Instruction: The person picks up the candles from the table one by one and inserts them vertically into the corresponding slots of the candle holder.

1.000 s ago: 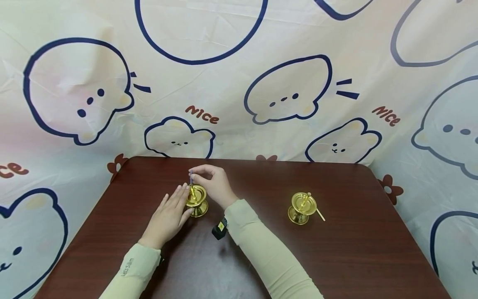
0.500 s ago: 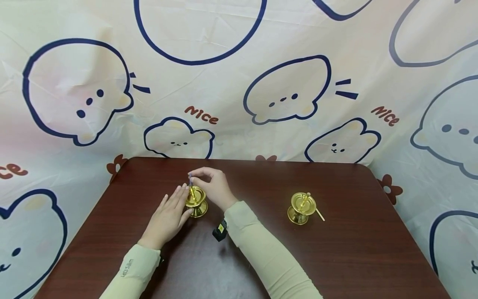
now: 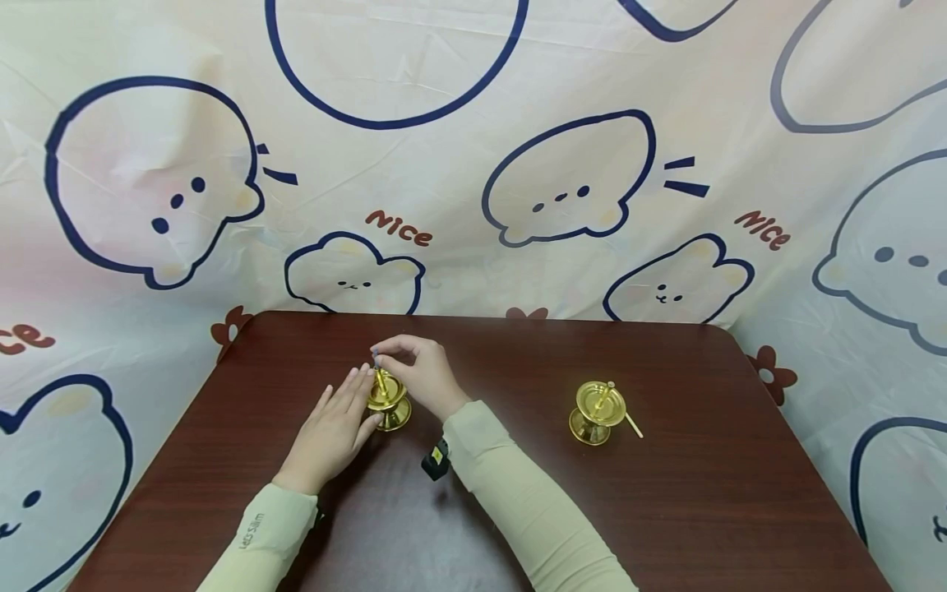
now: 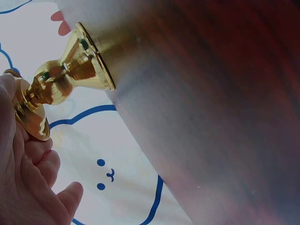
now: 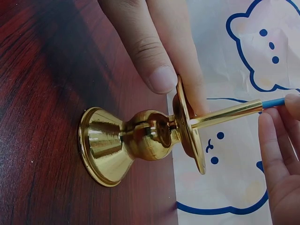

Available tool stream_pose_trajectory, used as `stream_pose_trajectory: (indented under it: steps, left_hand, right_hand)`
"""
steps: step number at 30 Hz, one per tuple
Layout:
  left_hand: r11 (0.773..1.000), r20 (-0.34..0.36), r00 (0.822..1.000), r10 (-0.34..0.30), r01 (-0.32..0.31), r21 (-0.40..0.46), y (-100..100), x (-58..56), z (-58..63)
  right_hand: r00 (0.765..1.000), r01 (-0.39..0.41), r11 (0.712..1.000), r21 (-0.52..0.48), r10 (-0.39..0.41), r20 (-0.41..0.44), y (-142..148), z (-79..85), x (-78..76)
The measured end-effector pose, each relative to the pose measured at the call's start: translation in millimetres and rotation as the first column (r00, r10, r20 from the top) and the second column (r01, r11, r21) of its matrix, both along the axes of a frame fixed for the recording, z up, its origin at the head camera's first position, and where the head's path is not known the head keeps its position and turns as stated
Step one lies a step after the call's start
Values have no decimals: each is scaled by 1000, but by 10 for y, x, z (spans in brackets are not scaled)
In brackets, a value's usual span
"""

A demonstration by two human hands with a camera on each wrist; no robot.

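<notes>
A gold candlestick-like stand (image 3: 392, 417), with a round dish and a thin upright tube, stands at the left of the table. My left hand (image 3: 329, 432) pinches the dish rim between thumb and fingers; the right wrist view shows its thumb (image 5: 161, 78) below the dish. From the tube's (image 5: 227, 115) open end a thin blue stick (image 5: 273, 102) pokes out. My right hand (image 3: 429, 376) pinches this stick just above the tube. In the left wrist view the stand (image 4: 56, 82) appears sideways beside the left hand (image 4: 28, 187), its tube hidden.
A second gold stand (image 3: 601, 403) of the same shape stands on the right of the brown table (image 3: 666, 510). A thin gold stick (image 3: 634, 424) slants beside it. Behind the table hangs a cartoon-printed cloth (image 3: 444, 164).
My right fingertips have moved down a little toward the tube, and less of the blue stick shows above it. The left hand and both stands keep their places.
</notes>
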State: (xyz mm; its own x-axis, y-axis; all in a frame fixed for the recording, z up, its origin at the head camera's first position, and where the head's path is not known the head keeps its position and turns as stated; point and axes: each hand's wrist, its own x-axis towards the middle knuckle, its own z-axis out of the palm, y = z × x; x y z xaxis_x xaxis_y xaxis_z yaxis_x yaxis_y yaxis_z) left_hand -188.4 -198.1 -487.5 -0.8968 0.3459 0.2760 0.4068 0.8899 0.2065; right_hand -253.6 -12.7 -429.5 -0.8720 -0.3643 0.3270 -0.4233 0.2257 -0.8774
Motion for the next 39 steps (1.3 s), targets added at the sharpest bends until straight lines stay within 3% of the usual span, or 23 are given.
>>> stream_pose_trajectory:
  steps: [39]
  left_hand:
    - [1000,-13,1000,-9,9,7,4,6,4]
  right_hand:
    - [995,47,997,60,-42,-89,-34,-49,25]
